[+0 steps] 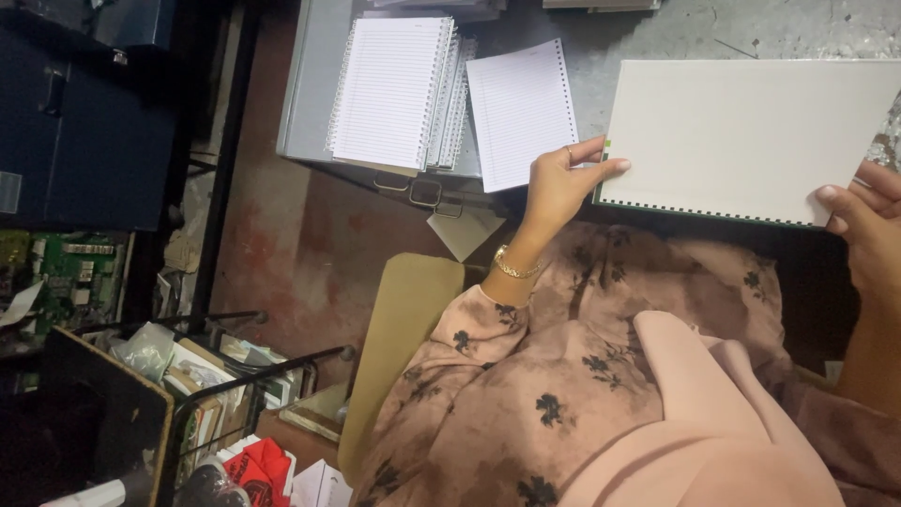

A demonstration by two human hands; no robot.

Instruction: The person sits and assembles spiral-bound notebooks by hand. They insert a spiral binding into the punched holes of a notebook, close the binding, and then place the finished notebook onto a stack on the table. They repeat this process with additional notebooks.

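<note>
Two hands on one punched sheet stack (741, 136) — left hand (560, 180) pinching its left edge, right hand (868, 218) gripping the right corner, lined notebooks (399, 89) just beside.

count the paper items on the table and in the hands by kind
punched white sheet stack, held by left hand and right hand: 1
loose lined punched sheet: 1
pile of spiral-bound lined notebooks: 1 pile, number of books unclear
total: 3
</note>
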